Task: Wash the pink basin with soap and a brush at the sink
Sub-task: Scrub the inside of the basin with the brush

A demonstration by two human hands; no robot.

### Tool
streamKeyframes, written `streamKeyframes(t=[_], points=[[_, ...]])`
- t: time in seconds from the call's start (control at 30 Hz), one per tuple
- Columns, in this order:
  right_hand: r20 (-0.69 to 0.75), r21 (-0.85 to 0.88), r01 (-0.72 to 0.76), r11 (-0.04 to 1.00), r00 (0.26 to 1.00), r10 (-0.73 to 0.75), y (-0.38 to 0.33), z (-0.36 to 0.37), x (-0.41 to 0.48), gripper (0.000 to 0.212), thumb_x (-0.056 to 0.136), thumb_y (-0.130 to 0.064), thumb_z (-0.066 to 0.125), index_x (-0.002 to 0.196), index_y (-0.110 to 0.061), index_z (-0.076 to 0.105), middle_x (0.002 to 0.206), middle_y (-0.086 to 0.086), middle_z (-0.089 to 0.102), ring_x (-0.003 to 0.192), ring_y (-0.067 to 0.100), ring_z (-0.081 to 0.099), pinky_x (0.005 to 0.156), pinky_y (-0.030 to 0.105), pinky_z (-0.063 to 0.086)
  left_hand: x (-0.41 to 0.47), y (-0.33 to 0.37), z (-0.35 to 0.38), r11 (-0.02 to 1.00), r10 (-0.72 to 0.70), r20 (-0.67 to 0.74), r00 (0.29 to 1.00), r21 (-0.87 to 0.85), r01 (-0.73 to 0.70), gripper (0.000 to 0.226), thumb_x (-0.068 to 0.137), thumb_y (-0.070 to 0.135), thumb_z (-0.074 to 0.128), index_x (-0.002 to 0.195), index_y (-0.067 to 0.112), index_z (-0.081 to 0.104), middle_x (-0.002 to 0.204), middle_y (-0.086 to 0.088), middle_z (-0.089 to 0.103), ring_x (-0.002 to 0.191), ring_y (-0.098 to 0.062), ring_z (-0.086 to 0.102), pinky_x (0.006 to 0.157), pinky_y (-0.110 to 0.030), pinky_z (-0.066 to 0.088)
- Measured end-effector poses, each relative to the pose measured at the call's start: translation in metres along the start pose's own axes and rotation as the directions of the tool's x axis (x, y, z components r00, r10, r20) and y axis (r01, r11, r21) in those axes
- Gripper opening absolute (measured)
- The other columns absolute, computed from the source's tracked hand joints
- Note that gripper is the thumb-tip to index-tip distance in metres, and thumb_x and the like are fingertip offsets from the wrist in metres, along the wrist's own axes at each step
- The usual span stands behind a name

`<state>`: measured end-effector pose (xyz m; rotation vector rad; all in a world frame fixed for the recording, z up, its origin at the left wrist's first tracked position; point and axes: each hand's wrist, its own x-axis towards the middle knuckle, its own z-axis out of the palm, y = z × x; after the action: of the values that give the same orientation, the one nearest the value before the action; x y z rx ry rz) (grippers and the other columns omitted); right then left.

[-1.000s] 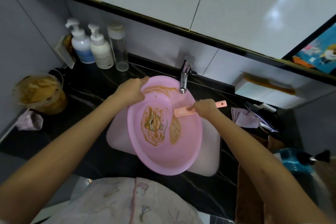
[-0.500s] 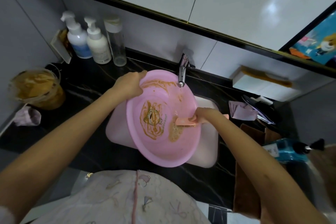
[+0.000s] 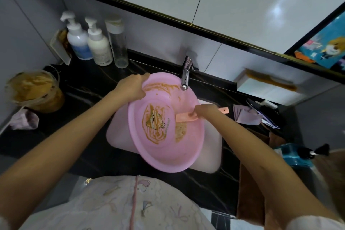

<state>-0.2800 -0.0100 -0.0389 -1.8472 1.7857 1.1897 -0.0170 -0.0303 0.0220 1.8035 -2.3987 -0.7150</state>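
Looking down, I see the round pink plastic basin, smeared with brown residue, tilted over the pale sink and hiding most of it. The left hand curls its fingers over the basin's far rim. The right hand wraps its fingers round the flat pink brush inside it; I cannot see its bristles.

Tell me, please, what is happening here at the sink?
A person is scrubbing a pink basin held over the sink. The left hand grips the basin's far rim. The right hand holds a brush against its inner wall. Brown smears lie on the bottom and near the tap, so the basin is not yet clean.
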Motion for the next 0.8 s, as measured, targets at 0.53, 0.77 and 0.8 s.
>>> streamKeyframes(t=[0.53,0.77,0.8], points=[[-0.499,-0.209,0.01,0.978,0.859,-0.115,0.015,-0.01,-0.004,0.054,0.1,-0.018,0.041,0.146,-0.038,0.024,0.11,0.008,0.055,0.095,0.025,0.059,0.072,0.033,0.042,0.001,0.003,-0.001,1.0,-0.002,0.006,1.0,0.007,0.002,0.071,0.08,0.006,0.061,0.144,0.017,0.032,0.096,-0.004,0.056,0.08,-0.018,0.055,0.059,-0.028,0.043],[0.062,0.122,-0.031,0.992,0.998,0.024,0.009,0.005,0.007,0.039,0.092,-0.035,0.053,0.124,-0.013,0.054,0.099,0.004,0.058,0.094,0.025,0.06,0.084,0.033,0.045,0.003,0.005,0.0,1.0,0.013,0.004,1.0,0.027,-0.013,0.066,0.079,0.007,0.061,0.14,0.015,0.037,0.097,-0.007,0.057,0.08,-0.018,0.054,0.058,-0.029,0.041],[-0.079,0.048,0.007,0.999,0.997,-0.004,0.013,0.0,0.008,0.037,0.094,-0.029,0.05,0.13,-0.018,0.051,0.098,0.004,0.057,0.093,0.025,0.06,0.078,0.031,0.044,0.003,0.006,0.0,1.0,0.016,0.003,1.0,0.027,-0.016,0.066,0.079,0.007,0.061,0.14,0.015,0.037,0.094,-0.005,0.056,0.08,-0.019,0.054,0.058,-0.029,0.04]])
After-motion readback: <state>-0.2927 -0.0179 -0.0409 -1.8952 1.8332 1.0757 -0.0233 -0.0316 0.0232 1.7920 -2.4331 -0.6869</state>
